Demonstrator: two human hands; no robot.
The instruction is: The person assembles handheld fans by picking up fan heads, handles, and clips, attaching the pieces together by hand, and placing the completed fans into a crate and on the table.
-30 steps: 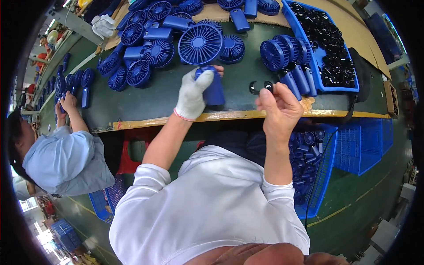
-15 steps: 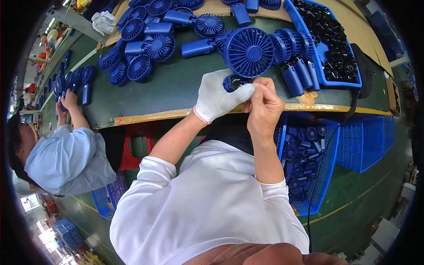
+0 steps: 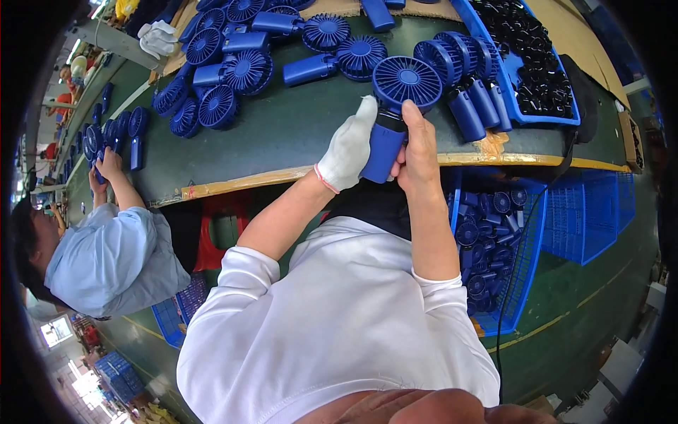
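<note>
Between my two hands is a blue handheld fan, its round slatted head tilted up and away from me and its handle pointing toward me. My left hand, in a white knitted glove, grips the handle's left side. On the other side my bare right hand presses its thumb near the neck, with fingers curled behind the handle. A black piece shows at the neck, just under the head. Close by on the right, several fans lean together in a row.
Many blue fans lie piled across the green bench. A blue tray of small black parts stands at the right. Below the bench edge is a blue crate holding fans. At the left a co-worker in a light blue shirt handles fans.
The fan has turned so its handle now shows lengthwise, pointing toward me. My right hand has shifted from pinching at the neck to gripping the handle's right side.
</note>
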